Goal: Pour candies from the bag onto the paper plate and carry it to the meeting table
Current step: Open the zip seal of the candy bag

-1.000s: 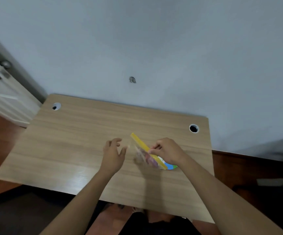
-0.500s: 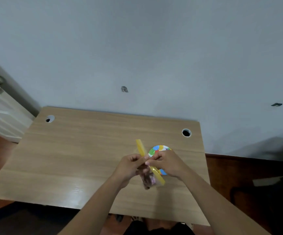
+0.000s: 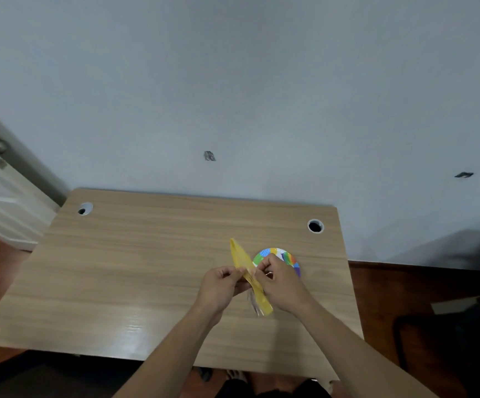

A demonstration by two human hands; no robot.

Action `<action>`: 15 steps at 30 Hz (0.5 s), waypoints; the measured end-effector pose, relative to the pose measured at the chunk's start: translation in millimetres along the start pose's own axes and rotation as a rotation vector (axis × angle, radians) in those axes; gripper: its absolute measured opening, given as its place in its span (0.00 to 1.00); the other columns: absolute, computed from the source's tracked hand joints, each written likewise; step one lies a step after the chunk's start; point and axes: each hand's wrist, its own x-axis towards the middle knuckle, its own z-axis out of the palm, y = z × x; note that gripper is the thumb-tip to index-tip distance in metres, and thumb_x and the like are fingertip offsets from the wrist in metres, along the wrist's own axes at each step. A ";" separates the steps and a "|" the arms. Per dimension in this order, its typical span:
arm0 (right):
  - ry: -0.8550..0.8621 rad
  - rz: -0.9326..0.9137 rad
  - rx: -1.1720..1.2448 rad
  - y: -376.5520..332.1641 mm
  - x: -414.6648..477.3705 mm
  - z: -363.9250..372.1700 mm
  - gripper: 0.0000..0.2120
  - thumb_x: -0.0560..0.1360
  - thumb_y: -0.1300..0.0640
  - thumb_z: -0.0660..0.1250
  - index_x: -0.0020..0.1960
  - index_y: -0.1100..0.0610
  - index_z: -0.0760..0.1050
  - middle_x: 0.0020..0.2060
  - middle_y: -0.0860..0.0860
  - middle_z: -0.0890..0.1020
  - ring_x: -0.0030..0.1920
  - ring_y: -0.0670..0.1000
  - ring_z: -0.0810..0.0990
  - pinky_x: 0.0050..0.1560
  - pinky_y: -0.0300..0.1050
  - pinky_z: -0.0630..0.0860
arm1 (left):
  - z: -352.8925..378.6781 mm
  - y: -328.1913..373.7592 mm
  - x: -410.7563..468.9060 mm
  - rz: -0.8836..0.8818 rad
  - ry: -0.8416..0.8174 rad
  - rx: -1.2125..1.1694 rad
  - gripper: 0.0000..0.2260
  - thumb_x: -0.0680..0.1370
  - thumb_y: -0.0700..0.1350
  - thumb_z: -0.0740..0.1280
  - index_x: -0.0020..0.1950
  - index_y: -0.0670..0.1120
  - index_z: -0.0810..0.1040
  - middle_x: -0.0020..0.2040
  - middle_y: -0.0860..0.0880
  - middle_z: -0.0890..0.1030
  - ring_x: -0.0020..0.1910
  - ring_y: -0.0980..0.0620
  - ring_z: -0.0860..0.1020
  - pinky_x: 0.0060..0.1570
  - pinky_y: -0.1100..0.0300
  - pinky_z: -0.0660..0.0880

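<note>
1. The bag (image 3: 246,268) looks unopened, so the job is parting its yellow top: pull evenly outward from the middle, I'd say, and keep it over the plate (image 3: 276,255) (a sudden tear could scatter candies).
2. The left hand (image 3: 221,285) pinches one side of the strip between thumb and fingers; the right hand (image 3: 281,282) pinches the other, knuckles up, hands nearly touching.
3. The bag hangs above the desk (image 3: 146,268), just left of the plate, which lies partly hidden behind the right hand.

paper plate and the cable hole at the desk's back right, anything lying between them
Nothing. In the head view, only bare wood desk shows between the paper plate and the cable hole.
</note>
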 end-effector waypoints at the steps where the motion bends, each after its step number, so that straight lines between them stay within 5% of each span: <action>1: 0.029 -0.001 -0.004 -1.2 -0.9 2.3 0.06 0.82 0.50 0.70 0.49 0.52 0.77 0.46 0.44 0.85 0.46 0.44 0.84 0.43 0.35 0.73 | -0.5 -2.1 1.0 -0.005 0.024 -0.007 0.14 0.84 0.39 0.69 0.51 0.26 0.83 0.47 0.31 0.86 0.46 0.42 0.85 0.49 0.59 0.86; 4: 0.108 0.004 0.006 -5.0 -1.2 7.6 0.06 0.82 0.52 0.70 0.50 0.53 0.76 0.45 0.43 0.83 0.46 0.43 0.82 0.46 0.38 0.77 | -0.8 -4.4 2.4 -0.002 0.076 -0.028 0.15 0.84 0.38 0.69 0.53 0.24 0.81 0.46 0.37 0.85 0.37 0.49 0.85 0.45 0.60 0.86; 9: 0.214 0.078 0.077 -8.5 2.3 6.8 0.06 0.82 0.55 0.69 0.50 0.57 0.75 0.43 0.44 0.79 0.46 0.47 0.83 0.53 0.63 0.85 | -14.2 5.8 1.8 0.011 0.131 -0.030 0.08 0.83 0.36 0.67 0.46 0.34 0.81 0.47 0.36 0.88 0.39 0.47 0.88 0.41 0.60 0.87; 15: 0.121 -0.005 -0.163 -10.8 6.4 -21.1 0.04 0.84 0.59 0.64 0.52 0.61 0.72 0.40 0.57 0.84 0.38 0.61 0.88 0.45 0.61 0.85 | -47.3 25.1 2.1 0.042 0.225 0.338 0.06 0.80 0.37 0.69 0.49 0.33 0.82 0.44 0.37 0.90 0.38 0.40 0.90 0.44 0.46 0.89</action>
